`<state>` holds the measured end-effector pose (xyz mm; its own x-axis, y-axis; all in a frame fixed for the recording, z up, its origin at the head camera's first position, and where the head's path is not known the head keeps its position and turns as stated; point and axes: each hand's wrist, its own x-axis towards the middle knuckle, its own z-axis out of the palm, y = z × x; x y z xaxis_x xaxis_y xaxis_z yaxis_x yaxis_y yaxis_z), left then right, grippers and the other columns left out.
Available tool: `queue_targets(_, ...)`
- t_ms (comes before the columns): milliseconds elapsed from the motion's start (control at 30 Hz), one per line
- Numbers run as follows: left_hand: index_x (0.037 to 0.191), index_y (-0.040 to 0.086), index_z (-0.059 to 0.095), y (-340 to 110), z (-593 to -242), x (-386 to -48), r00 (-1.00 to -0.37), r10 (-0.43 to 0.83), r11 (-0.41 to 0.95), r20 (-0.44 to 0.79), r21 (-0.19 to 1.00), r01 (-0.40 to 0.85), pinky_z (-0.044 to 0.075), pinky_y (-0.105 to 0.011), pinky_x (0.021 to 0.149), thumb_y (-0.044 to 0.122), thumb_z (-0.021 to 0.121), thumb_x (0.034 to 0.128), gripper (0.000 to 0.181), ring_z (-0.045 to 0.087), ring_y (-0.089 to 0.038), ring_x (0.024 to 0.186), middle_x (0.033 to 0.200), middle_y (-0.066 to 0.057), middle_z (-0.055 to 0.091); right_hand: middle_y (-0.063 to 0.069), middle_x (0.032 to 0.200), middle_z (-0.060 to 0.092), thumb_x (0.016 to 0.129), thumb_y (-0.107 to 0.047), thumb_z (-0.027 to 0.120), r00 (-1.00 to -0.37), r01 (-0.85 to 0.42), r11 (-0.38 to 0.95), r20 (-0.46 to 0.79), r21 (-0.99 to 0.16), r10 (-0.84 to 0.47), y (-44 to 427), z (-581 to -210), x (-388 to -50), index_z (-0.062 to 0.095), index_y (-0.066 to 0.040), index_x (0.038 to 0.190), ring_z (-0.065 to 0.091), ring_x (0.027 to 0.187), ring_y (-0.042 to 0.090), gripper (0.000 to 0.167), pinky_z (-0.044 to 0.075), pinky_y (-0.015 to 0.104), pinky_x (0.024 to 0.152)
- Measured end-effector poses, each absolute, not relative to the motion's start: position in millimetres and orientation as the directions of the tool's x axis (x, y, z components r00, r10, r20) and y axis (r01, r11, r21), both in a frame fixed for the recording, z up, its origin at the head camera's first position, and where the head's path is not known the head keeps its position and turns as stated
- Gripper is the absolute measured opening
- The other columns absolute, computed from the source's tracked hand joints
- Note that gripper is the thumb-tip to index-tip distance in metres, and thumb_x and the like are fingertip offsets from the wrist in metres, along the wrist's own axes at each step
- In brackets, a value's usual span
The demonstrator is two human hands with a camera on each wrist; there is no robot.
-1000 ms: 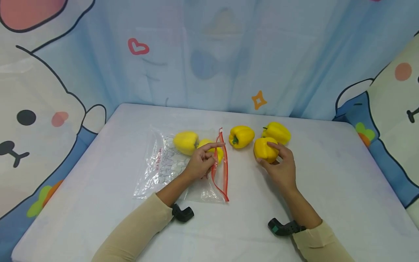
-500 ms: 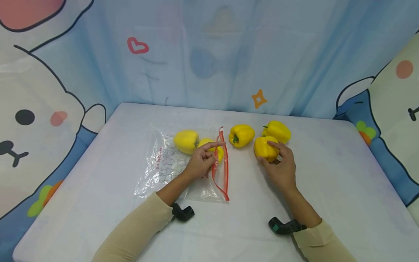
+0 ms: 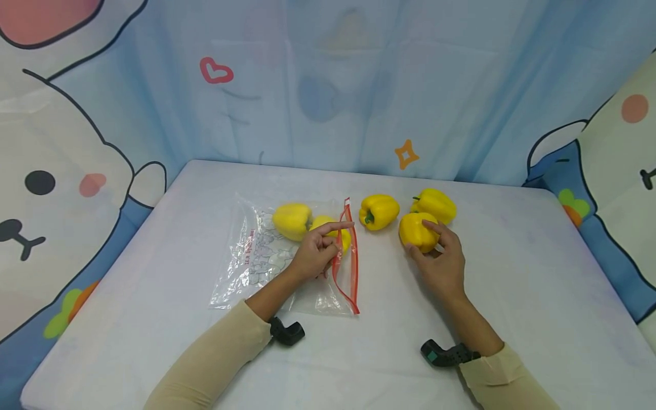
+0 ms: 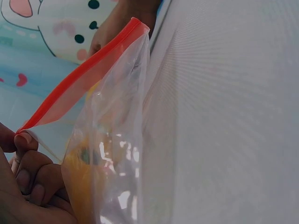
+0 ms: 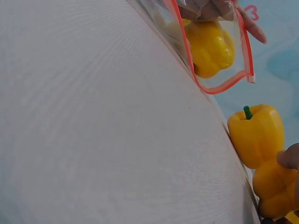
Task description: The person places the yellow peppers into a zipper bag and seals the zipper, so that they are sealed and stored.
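In the head view my left hand (image 3: 312,255) pinches the red-edged mouth of a clear zip bag (image 3: 230,285), index finger stretched across it. The left wrist view shows the red zip strip (image 4: 70,84) lifted at the fingertips. Two yellow bell peppers lie inside the bag, one deeper (image 3: 291,221) and one by the mouth (image 5: 212,49), partly behind my hand. To the right, my right hand (image 3: 445,267) holds a yellow bell pepper (image 3: 416,232) between thumb and fingers. Whether that pepper touches the table cannot be told.
Two more yellow bell peppers sit on the white-covered table (image 3: 379,353): one (image 3: 378,212) right of the bag's mouth, another (image 3: 435,205) behind the held one. A blue cartoon curtain (image 3: 328,85) hangs behind the table's far edge.
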<state>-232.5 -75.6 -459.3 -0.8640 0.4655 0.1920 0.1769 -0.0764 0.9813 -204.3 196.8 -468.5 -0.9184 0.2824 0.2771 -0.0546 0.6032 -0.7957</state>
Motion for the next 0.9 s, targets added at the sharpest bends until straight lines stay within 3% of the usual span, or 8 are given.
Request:
queue_targets(233, 0.137, 0.01, 0.055, -75.2, -460.0, -232.1, -0.864, 0.457, -0.08, 0.211, 0.977, 0.197, 0.031, -0.021, 0.035, -0.003, 0.044, 0.0905, 0.049, 0.034, -0.015, 0.034, 0.049, 0.002, 0.04, 0.009, 0.151, 0.043, 0.085, -0.014, 0.072, -0.921, -0.022, 0.571, 0.239, -0.821, 0.308, 196.4, -465.5, -203.8, 0.051, -0.018, 0.141, 0.051, 0.127, 0.03, 0.06, 0.049, 0.047, 0.102)
queue_targets(400, 0.137, 0.009, 0.055, -74.6, -459.9, -232.2, -0.864, 0.453, -0.085, 0.218, 0.976, 0.202, 0.029, -0.021, 0.036, -0.004, 0.044, 0.0899, 0.05, 0.033, -0.014, 0.035, 0.049, 0.003, 0.04, 0.003, 0.15, 0.044, 0.086, -0.014, 0.07, -0.921, -0.011, 0.512, 0.208, -0.859, 0.329, 197.2, -464.0, -203.3, 0.049, -0.019, 0.142, 0.054, 0.119, 0.025, 0.06, 0.051, 0.019, 0.091)
queue_targets(500, 0.136, 0.01, 0.056, -74.6, -460.2, -232.6, -0.868, 0.45, -0.072, 0.21, 0.977, 0.199, 0.029, -0.021, 0.036, -0.004, 0.044, 0.0901, 0.049, 0.033, -0.015, 0.035, 0.049, 0.003, 0.04, 0.002, 0.148, 0.045, 0.086, -0.013, 0.07, -0.921, -0.036, 0.475, 0.214, -0.879, 0.325, 197.8, -464.5, -203.2, 0.05, -0.019, 0.142, 0.055, 0.115, 0.023, 0.06, 0.047, 0.009, 0.083)
queue_targets(667, 0.136, 0.01, 0.056, -74.7, -459.5, -232.6, -0.873, 0.447, -0.047, 0.197, 0.979, 0.197, 0.029, -0.021, 0.036, -0.003, 0.045, 0.0904, 0.049, 0.033, -0.015, 0.035, 0.049, 0.003, 0.039, 0.0, 0.148, 0.045, 0.087, -0.011, 0.069, -0.926, -0.09, 0.412, 0.228, -0.907, 0.3, 199.7, -465.6, -203.4, 0.049, -0.019, 0.143, 0.054, 0.117, 0.018, 0.059, 0.048, 0.01, 0.088)
queue_targets(900, 0.142, 0.005, 0.05, -74.4, -459.7, -233.0, -0.863, 0.456, -0.082, 0.216, 0.976, 0.201, 0.029, -0.02, 0.036, -0.005, 0.045, 0.0916, 0.051, 0.034, -0.012, 0.034, 0.049, 0.005, 0.041, 0.003, 0.145, 0.047, 0.087, -0.001, 0.067, -0.918, -0.2, 0.321, 0.291, -0.926, 0.269, 198.5, -465.8, -205.3, 0.05, -0.011, 0.142, 0.051, 0.119, 0.006, 0.058, 0.045, 0.008, 0.095)
